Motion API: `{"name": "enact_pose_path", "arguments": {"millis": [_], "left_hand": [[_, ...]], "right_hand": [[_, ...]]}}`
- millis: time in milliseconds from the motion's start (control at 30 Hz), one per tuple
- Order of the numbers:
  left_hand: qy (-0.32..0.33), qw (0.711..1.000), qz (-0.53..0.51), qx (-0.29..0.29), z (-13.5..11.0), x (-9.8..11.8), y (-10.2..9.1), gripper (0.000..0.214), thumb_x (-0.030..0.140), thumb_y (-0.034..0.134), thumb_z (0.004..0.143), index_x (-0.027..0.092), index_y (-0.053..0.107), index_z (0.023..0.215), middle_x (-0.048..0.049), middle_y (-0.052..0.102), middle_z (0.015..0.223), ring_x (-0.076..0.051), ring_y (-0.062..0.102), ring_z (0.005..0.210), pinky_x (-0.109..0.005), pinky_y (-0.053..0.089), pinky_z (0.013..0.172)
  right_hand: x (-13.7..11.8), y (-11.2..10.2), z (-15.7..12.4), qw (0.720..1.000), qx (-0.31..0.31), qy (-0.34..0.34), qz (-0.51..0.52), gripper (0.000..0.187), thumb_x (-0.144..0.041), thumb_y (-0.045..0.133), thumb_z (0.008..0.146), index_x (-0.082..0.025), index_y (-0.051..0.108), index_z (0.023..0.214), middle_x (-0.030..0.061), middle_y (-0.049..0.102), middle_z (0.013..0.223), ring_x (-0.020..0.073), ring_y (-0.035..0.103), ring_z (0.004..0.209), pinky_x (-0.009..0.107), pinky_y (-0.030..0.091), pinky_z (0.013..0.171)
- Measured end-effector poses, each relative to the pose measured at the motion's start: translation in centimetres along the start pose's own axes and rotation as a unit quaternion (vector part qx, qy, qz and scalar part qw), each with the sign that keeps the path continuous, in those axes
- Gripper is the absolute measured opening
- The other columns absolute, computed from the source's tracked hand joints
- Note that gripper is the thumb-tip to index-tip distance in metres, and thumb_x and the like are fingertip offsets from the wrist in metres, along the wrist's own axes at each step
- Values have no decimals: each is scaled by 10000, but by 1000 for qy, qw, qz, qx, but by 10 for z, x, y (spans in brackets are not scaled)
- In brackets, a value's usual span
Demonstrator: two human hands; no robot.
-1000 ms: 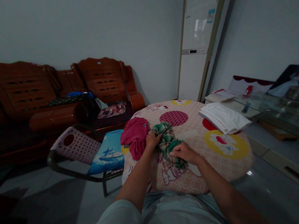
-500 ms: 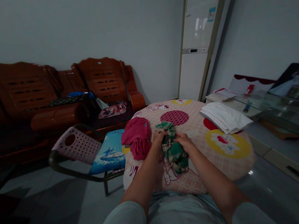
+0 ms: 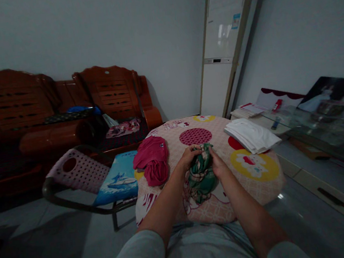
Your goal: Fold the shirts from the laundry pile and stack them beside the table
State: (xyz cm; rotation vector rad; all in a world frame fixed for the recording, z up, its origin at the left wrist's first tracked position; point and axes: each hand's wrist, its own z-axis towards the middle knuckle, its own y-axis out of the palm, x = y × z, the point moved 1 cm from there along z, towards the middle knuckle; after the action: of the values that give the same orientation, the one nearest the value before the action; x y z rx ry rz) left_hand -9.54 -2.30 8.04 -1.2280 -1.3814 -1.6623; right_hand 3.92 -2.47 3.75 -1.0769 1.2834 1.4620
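Observation:
A crumpled green plaid cloth (image 3: 202, 180), perhaps a garment, lies bunched on the near part of the round table, its far end raised between my hands. My left hand (image 3: 190, 157) grips that end from the left, fingers curled over it. On the opposite side my right hand (image 3: 218, 164) pinches the cloth's right edge; some of its fingers are hidden. To the left of my hands rests a bundled magenta garment (image 3: 153, 159). A folded white cloth (image 3: 251, 134) lies at the table's right side.
The round table has a patterned pink tablecloth (image 3: 171, 125). At its left stands a chair with a blue cushion (image 3: 118, 180). Wooden seats (image 3: 113, 92) line the wall, and a tall white air conditioner (image 3: 217, 68) stands behind. A glass-topped stand (image 3: 305, 128) is at the right.
My hands have drawn the far end of the green plaid cloth together and lifted it slightly. The cloth is more bunched. The whole view has shifted a little to the right.

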Motion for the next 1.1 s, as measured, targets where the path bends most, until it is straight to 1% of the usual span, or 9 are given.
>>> {"name": "enact_pose_path", "arguments": {"millis": [167, 267, 367, 533, 667, 767, 900, 1000, 1100], "left_hand": [[65, 997, 8, 46, 1, 31, -18, 374, 388, 842, 550, 159, 595, 713, 54, 579, 619, -73, 519, 531, -188, 403, 518], [90, 994, -2, 64, 2, 51, -31, 421, 425, 864, 515, 160, 597, 704, 48, 592, 618, -78, 523, 541, -194, 423, 537], [114, 990, 6, 78, 2, 60, -40, 423, 455, 850, 534, 158, 608, 712, 24, 626, 660, -96, 554, 586, -211, 454, 579], [191, 975, 46, 104, 0, 72, -42, 356, 461, 785, 637, 163, 615, 735, 20, 618, 674, -107, 562, 619, -220, 456, 601], [237, 960, 73, 127, -1, 94, -40, 353, 495, 687, 749, 162, 677, 867, -30, 678, 787, -170, 629, 793, -270, 499, 714], [260, 955, 73, 122, 1, 105, -41, 370, 477, 685, 744, 163, 693, 941, -47, 697, 845, -189, 637, 852, -289, 503, 749], [251, 958, 83, 109, 7, 93, -55, 344, 397, 720, 678, 166, 695, 931, -34, 695, 832, -170, 625, 787, -278, 492, 726], [207, 965, 90, 137, 8, 71, -71, 284, 359, 728, 632, 159, 683, 829, -4, 657, 736, -130, 577, 659, -233, 449, 618], [165, 969, 115, 144, 6, 51, -83, 248, 313, 772, 557, 147, 641, 689, 17, 607, 638, -101, 523, 578, -203, 390, 542]], "right_hand": [[-25, -32, 9, 990, 87, 18, 108, 273, -248, 721, 550, -225, 646, 811, 6, 735, 747, 222, 681, 692, 381, 569, 713], [-47, -56, 14, 986, 122, -9, 112, 294, -178, 701, 527, -218, 651, 814, -16, 730, 722, 200, 672, 658, 351, 563, 693], [-66, -69, 15, 990, 99, -39, 90, 305, -190, 718, 546, -213, 665, 846, -6, 742, 762, 213, 690, 709, 352, 564, 710], [-91, -66, 9, 992, 65, -64, 92, 397, -208, 763, 561, -221, 678, 948, -6, 749, 853, 219, 707, 815, 355, 567, 768], [-119, -58, 5, 988, 33, -120, 90, 400, -256, 782, 598, -217, 693, 986, 9, 747, 961, 220, 692, 915, 344, 553, 828], [-137, -56, 7, 984, 26, -173, 35, 425, -269, 786, 602, -221, 698, 1015, 0, 738, 1033, 217, 668, 1000, 341, 527, 900], [-138, -63, 11, 984, 53, -165, -40, 630, -199, 803, 510, -237, 686, 1128, -10, 710, 1159, 231, 632, 1095, 355, 508, 954], [-123, -74, 8, 996, 34, -74, -34, 753, -173, 801, 479, -252, 660, 1215, 8, 716, 1149, 239, 654, 1046, 368, 529, 913], [-108, -84, 5, 999, -17, 4, -36, 692, -185, 782, 489, -236, 694, 1174, 27, 732, 1099, 241, 678, 958, 366, 547, 838]]}}
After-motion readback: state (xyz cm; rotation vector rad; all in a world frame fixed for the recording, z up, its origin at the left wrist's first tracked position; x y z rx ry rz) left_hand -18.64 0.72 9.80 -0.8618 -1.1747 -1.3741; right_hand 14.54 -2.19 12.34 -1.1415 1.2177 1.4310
